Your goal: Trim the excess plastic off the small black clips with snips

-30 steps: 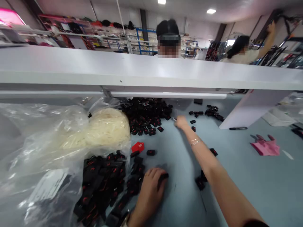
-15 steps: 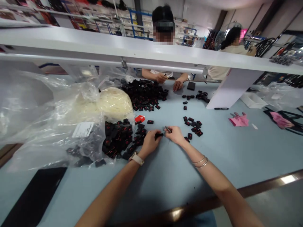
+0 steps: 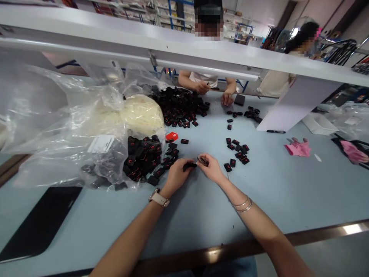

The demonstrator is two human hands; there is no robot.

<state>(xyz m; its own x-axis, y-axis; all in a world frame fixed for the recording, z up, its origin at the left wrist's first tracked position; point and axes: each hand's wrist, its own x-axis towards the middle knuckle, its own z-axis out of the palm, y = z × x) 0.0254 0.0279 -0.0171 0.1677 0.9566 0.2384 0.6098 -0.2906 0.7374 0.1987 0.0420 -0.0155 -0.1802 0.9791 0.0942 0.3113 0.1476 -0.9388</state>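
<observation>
My left hand [image 3: 179, 173] pinches a small black plastic piece [image 3: 189, 166] above the blue-grey table. Just right of it, my right hand [image 3: 212, 168] is closed on a small thin tool [image 3: 203, 161], dark with a metallic glint, whose kind I cannot make out. Its end is close to the black piece; whether they touch is unclear. Left of my left hand lies a heap of black plastic pieces with red marks [image 3: 144, 157]. Several similar pieces [image 3: 238, 155] are scattered to the right of my right hand.
Clear plastic bags [image 3: 72, 134] crowd the left side, above a black tablet-like slab [image 3: 43, 221]. A bigger black heap [image 3: 180, 105] lies before a co-worker's hands [image 3: 227, 99]. A white shelf [image 3: 173, 50] spans overhead, its panel [image 3: 300, 102] near a marker [image 3: 276, 131] and pink glove [image 3: 298, 147].
My view has shifted slightly. The thin tool in my right hand sits at a different angle, and both hands stay close together with their things still held.
</observation>
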